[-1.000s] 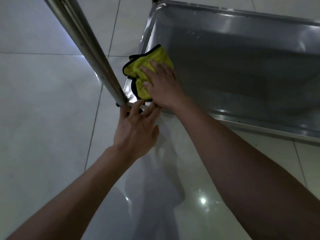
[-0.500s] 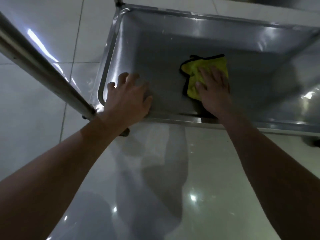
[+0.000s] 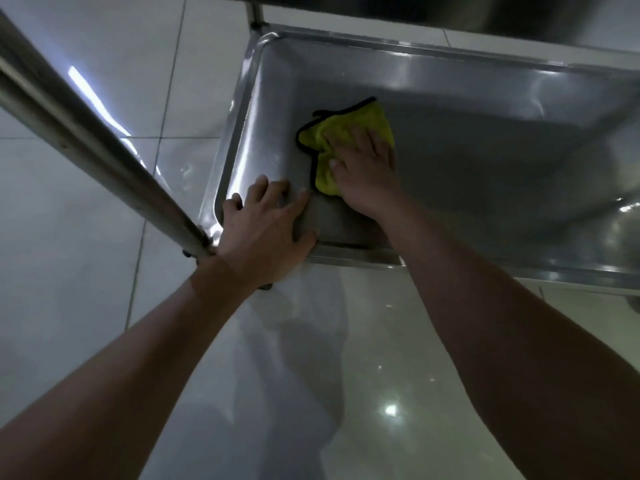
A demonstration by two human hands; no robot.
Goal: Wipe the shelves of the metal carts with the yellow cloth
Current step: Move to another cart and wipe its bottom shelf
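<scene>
The right hand (image 3: 363, 168) lies flat on the yellow cloth (image 3: 349, 133), its fingers straight and pressing the cloth down on the bottom shelf (image 3: 485, 161) of the metal cart, near the shelf's left side. The cloth is crumpled and has a black edge. The left hand (image 3: 266, 230) rests on the near left corner of the shelf with fingers spread and straight, holding nothing. A metal post (image 3: 86, 133) runs diagonally just beside this hand, over the glossy tile floor (image 3: 69, 306)
</scene>
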